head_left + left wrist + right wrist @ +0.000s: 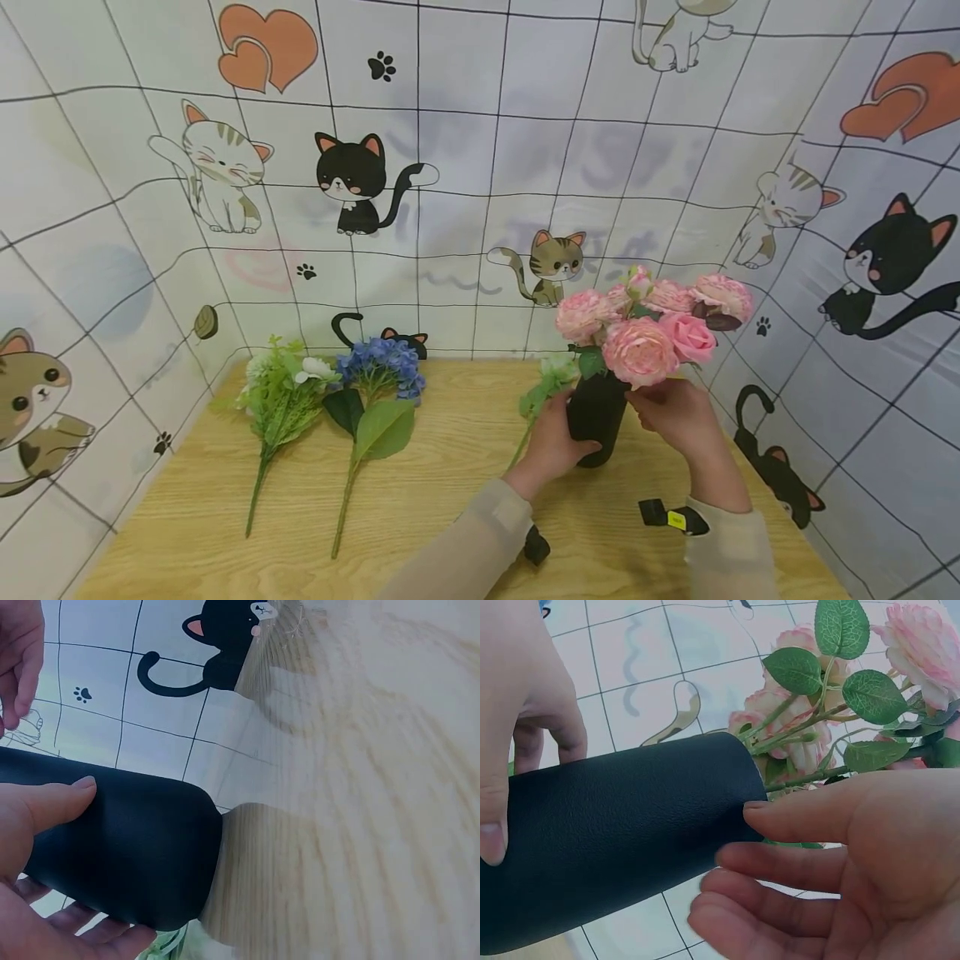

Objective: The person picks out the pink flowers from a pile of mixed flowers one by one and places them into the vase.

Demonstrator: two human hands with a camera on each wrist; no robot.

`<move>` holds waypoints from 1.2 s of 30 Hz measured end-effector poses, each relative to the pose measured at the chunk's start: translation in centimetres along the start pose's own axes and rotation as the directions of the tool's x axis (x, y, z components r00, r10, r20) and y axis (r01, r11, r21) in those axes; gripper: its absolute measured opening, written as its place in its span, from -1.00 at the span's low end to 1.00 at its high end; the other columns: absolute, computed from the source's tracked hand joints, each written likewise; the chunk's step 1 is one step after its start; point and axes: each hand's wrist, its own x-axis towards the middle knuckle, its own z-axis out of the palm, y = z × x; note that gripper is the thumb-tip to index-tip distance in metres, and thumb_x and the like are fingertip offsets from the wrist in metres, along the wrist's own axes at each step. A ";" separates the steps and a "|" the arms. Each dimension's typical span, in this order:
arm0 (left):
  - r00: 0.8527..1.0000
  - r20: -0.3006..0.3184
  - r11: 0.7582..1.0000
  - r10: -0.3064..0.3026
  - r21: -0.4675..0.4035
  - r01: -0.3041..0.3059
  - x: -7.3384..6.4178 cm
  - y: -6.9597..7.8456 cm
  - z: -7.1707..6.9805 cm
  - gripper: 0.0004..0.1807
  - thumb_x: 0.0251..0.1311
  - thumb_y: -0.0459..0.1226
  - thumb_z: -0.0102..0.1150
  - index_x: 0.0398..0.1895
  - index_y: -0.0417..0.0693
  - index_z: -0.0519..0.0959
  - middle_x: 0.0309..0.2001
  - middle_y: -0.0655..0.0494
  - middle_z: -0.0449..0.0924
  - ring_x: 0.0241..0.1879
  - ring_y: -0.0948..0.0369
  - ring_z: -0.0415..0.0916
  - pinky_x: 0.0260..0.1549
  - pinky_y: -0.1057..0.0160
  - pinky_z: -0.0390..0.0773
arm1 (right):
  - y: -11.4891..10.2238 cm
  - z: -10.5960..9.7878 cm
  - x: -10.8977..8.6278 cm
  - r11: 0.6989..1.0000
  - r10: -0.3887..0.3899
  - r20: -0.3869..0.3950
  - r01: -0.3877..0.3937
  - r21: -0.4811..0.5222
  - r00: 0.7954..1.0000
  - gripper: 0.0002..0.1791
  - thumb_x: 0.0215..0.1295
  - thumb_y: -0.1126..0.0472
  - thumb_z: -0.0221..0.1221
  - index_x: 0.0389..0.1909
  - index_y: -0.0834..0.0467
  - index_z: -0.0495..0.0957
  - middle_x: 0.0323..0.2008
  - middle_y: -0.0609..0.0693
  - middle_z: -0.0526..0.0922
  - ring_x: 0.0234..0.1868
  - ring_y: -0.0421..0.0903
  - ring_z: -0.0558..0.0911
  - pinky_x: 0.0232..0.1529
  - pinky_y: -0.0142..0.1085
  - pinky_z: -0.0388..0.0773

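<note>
A black vase [597, 408] stands on the wooden table, tilted a little in the head view. Pink roses and peony-like blooms [641, 352] rise from its mouth. My left hand [551, 446] grips the vase's side, thumb across the front and fingers round the far side, as the left wrist view of the vase [142, 847] confirms. At the vase's rim is my right hand [840, 862], its thumb tip against the edge and its other fingers loosely bent beside the wall. Green stems and leaves [874, 697] spread out just beyond that hand.
To the left on the table [457, 500] lie a blue hydrangea stem [382, 367] and a green-and-white flower bunch [285, 400]. A pale green flower [555, 375] lies behind the left hand. Cat-printed cloth [465, 167] walls the back and sides.
</note>
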 end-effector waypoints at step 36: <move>0.982 0.123 0.961 0.146 0.217 -0.170 -3.6 -4.7 -9.8 -0.84 0.43 -0.22 0.36 -0.38 0.09 0.67 -0.51 0.36 0.61 -0.56 0.46 0.44 -0.44 0.42 0.50 | -3.5 7.7 1.0 0.973 -0.229 0.430 0.203 0.107 0.873 -0.56 0.56 0.09 0.22 -0.62 0.10 0.59 -0.69 -0.13 0.45 -0.67 -0.20 0.44 -0.52 -0.33 0.44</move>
